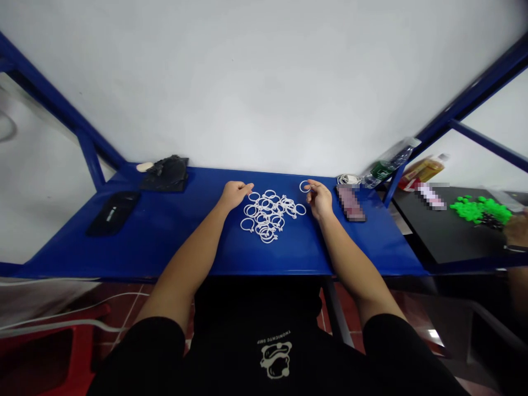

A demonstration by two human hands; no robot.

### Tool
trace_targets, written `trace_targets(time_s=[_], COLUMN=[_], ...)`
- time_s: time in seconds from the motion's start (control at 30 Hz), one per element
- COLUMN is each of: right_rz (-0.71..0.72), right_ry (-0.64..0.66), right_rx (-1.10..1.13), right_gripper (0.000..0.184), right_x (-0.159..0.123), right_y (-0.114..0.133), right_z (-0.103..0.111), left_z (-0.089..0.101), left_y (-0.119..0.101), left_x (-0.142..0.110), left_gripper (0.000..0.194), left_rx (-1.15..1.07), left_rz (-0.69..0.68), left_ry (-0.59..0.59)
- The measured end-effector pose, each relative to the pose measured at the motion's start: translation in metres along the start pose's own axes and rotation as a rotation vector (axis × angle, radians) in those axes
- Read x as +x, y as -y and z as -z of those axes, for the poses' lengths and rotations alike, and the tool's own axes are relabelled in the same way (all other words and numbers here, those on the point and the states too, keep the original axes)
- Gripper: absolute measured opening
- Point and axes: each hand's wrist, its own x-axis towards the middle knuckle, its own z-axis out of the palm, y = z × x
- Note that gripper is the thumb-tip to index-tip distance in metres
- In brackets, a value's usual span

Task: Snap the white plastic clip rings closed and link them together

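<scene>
A loose pile of white plastic rings (263, 219), each with a small clip-like nub, lies on the blue table (198, 242) in front of me. At the pile's far left edge is my left hand (238, 194), closed with thumb and fingers pressed together. What it pinches, if anything, is too small to make out; one ring lies just below its fingertips. On the other side, my right hand (320, 199) holds a single white ring (304, 187) between thumb and fingertips, off to the right of the pile.
A phone (350, 203), a coiled white cable (348, 180) and a plastic bottle (385, 165) are at the right. Black plastic (167, 173) and a black pouch (113, 213) lie left. On a neighbouring dark table, another person's hand (517, 228) is beside green pieces (478, 209).
</scene>
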Motion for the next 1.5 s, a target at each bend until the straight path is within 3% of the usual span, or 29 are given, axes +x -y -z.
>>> trace_targets(time_s=[0.1,0.27,0.33,0.57,0.9,1.5], right_rz=[0.005,-0.008,-0.016,-0.072,-0.118,-0.115], right_ry=[-0.014,-0.056,-0.079,-0.007,0.023,0.042], right_rx=[0.001,0.038,0.068,0.009,-0.049,-0.077], right_gripper=[0.024,0.013,0.018,0.028,0.031,0.032], right_x=[0.000,0.002,0.002,-0.004,-0.007,-0.007], right_y=[-0.001,-0.001,0.000,0.000,-0.001,-0.002], right_z=[0.000,0.004,0.004,-0.005,-0.009,-0.009], left_z=[-0.002,-0.005,-0.005,-0.007,-0.008,-0.007], left_y=[-0.001,-0.004,-0.003,0.005,0.023,0.016], left_x=[-0.001,0.003,0.004,0.006,0.009,0.010], left_gripper=[0.050,0.030,0.038,0.054,0.043,0.033], left_rx=[-0.097,-0.333,-0.357,-0.270,-0.034,-0.018], left_rz=[0.068,0.149,0.171,0.144,-0.036,-0.043], left_ry=[0.004,-0.026,-0.044,0.017,0.020,-0.097])
